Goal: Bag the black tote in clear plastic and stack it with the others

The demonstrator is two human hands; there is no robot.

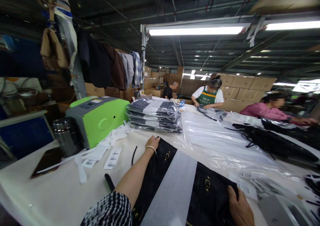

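Note:
Flat on the table in front of me lies a black bag [206, 186] with gold-coloured metal fittings. A pale grey-white sheet [172, 186] runs across its middle. My left hand [152, 142] has its fingers closed on the far left corner, and a light bracelet circles that wrist. At the right edge, my right hand [240, 204] pinches the other far corner, thumb on top. Black strap ends [109, 182] show left of my left forearm. Beyond the bag rises a stack of clear-wrapped black packages [153, 116]. The bag's near end runs out of view.
A green-and-grey machine [100, 117], steel flask [66, 137], phone [47, 162] and label strips [112, 158] occupy the left. Clear plastic bags [212, 139] spread to the right, near black straps [275, 142] and a grey box [277, 211]. A co-worker in a green apron [209, 96] handles a package.

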